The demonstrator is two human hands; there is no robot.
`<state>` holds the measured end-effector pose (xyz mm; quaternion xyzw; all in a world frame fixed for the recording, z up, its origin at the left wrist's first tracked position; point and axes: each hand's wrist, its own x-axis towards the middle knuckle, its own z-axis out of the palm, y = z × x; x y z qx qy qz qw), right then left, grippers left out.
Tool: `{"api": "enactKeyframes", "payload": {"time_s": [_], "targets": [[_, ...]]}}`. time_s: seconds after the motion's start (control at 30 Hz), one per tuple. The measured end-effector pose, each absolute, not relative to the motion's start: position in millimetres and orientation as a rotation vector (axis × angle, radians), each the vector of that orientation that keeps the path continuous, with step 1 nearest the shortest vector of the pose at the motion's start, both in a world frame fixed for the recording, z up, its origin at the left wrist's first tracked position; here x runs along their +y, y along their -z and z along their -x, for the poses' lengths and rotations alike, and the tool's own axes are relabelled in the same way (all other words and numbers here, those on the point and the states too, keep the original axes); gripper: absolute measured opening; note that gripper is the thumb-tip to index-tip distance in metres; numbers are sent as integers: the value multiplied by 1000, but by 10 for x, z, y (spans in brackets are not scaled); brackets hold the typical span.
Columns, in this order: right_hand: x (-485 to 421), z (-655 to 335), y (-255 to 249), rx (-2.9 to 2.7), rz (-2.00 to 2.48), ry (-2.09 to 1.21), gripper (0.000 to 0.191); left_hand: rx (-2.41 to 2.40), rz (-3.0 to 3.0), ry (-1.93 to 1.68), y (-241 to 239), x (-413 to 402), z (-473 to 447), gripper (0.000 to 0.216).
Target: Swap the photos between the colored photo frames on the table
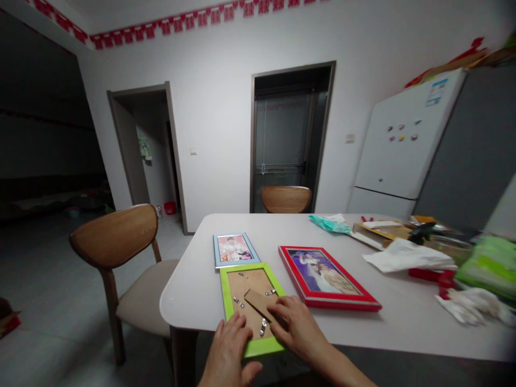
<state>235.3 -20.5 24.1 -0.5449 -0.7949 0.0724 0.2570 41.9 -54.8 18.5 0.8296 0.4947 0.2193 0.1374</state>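
Observation:
A lime-green picture frame [263,348] lies face down at the table's near edge, its brown backboard [250,278] showing with several metal clips around it. A brown easel leg [258,304] slants across the backboard. My left hand [229,344] rests on the frame's lower left border, fingers stretched out and thumb apart. On the right side, my right hand [297,329] has its fingers curled over the lower end of the leg and the frame's right border. Its palm hides that corner.
A light blue photo frame [236,250] and a red photo frame [328,277] lie face up beyond and to the right. White tissue [409,255], a white glove [478,306], a green package [489,269] and other clutter cover the table's right side. Wooden chairs [115,236] stand around the white table [193,290].

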Motion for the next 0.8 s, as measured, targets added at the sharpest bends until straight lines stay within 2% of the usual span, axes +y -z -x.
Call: {"api": "enactKeyframes", "payload": {"time_s": [0.13, 0.6, 0.8], "targets": [[-218, -2355, -273, -2190, 1492, -177, 25, 1468, -2380, -589, -277, -565, -376, 28], [-255, -2179, -243, -2214, 1430, -139, 23, 1450, -2308, -600, -271, -529, -214, 28], [-360, -2068, -309, -2424, 1165, -150, 21, 1448, -2313, -606, -224, -494, -185, 30]]}}
